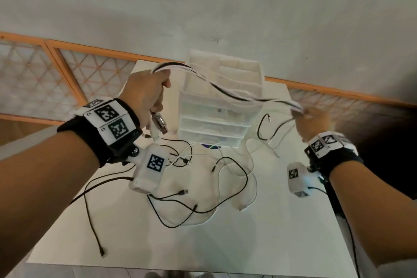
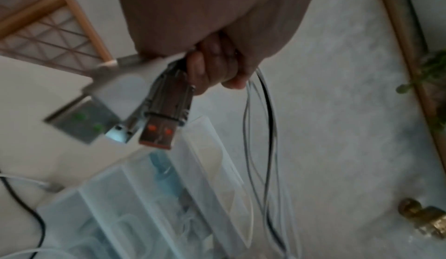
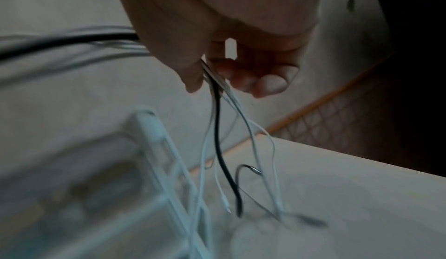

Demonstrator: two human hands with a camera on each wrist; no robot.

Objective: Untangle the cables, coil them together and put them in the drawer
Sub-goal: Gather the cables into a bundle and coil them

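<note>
A bundle of black and white cables (image 1: pixel 228 90) stretches in the air between my two hands, above the drawer unit. My left hand (image 1: pixel 149 90) grips one end of the bundle, with USB plugs (image 2: pixel 159 114) sticking out below my fist. My right hand (image 1: pixel 312 119) pinches the bundle farther along, and the loose cable tails (image 3: pixel 222 148) hang from its fingers to the table. More black and white cables (image 1: pixel 203 185) lie tangled on the white table (image 1: pixel 259 244). The clear plastic drawer unit (image 1: pixel 216 117) stands at the table's far side, its drawers closed.
An orange-framed lattice railing (image 1: pixel 67 67) runs behind the table. A black cable end (image 1: pixel 102 253) lies near the table's front left edge. A black lead from my right wrist hangs past the table's right edge (image 1: pixel 334 216). A plant (image 2: pixel 432 76) stands by the railing.
</note>
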